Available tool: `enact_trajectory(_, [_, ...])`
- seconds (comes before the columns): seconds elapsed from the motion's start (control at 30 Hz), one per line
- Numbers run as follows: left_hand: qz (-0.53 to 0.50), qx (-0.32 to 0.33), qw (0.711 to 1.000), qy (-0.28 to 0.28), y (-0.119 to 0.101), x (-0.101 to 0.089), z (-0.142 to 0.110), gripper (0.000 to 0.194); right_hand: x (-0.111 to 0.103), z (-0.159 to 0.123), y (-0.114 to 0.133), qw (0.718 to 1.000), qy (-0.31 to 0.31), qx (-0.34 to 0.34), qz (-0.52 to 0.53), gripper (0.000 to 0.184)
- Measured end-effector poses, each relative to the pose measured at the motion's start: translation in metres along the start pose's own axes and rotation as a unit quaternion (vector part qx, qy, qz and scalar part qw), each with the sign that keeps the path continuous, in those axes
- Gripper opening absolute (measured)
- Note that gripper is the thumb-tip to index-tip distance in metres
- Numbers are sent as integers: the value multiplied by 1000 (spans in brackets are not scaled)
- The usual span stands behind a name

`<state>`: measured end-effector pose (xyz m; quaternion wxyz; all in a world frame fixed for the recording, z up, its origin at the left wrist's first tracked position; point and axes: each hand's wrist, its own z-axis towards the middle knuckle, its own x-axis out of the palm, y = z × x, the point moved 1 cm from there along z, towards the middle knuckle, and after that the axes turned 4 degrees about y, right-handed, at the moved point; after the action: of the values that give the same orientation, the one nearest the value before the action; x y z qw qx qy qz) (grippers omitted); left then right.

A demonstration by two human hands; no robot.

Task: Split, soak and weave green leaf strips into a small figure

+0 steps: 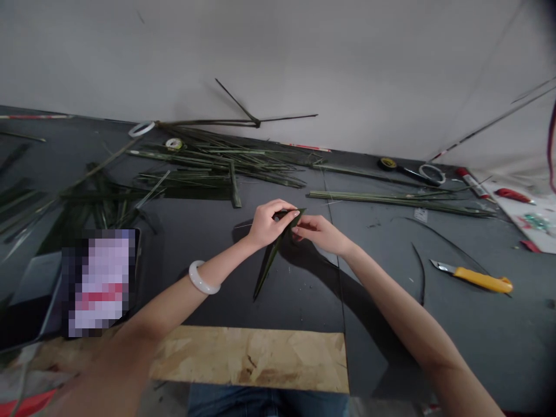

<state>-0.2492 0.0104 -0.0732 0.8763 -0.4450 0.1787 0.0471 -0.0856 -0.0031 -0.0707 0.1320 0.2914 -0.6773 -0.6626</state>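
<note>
A folded green leaf strip (273, 259) hangs between my hands, its pointed end slanting down to the left above the dark table. My left hand (273, 222) pinches its upper part between thumb and fingers; a pale bangle (202, 278) circles that wrist. From the other side, my right hand (319, 231) has its thumb and fingertips closed at the strip's right edge. How the leaf is folded under the fingertips is partly hidden. Just behind my hands lie long green leaf strips (382, 201).
A heap of leaf strips (226, 155) lies along the wall. On the right are a yellow-handled knife (482, 280), a red tool (515, 196) on a white board and a tape roll (432, 174). A blurred-out screen (104, 284) stands at left. A wooden board (256, 356) edges the front.
</note>
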Motion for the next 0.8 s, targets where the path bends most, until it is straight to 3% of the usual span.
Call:
enact_trajectory(0.27, [29,34,999,14,0,1,-4,10,-1,2,-6,999,44,8,14,15])
enact_trajectory(0.47, [94,78,992,23,0,-1,-6,15,-1,5,-21,996,-10,0,92,27])
enact_trajectory(0.57, [113,88,989,35,0,0,-8,17,-3,5,-28,997,-32,-5,77,30])
enact_trajectory(0.8, [151,129,979,50,4,3,-10,21,-4,4,-30,1000,-18,-3,1,24])
